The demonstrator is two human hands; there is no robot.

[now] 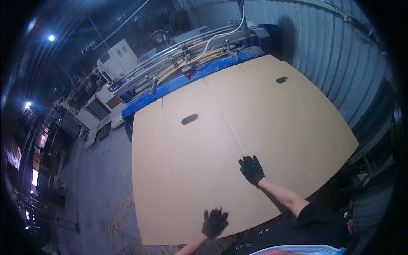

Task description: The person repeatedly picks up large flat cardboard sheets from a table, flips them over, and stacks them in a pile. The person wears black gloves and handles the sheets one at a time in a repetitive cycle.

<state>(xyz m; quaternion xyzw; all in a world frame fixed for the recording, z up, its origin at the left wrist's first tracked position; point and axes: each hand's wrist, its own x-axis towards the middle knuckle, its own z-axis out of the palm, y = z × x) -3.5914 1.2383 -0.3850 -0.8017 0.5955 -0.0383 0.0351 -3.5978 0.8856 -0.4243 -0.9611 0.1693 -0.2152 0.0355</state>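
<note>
While one blue machine (170, 87) stands beyond, one cardboard sheet (199, 165) lies under two hands

One brown sheet, its far edge at the machine, has two oval holes, one left (190, 119) and one farther right (282, 79), plus three short slits (205, 82) along that far edge. It lies directly beneath the fingers of both black-gloved hands. The left hand (215, 223) rests by the near edge, fingers spread apart; the right hand (252, 170) rests farther in, fingers slightly apart, gripping nothing.
</note>
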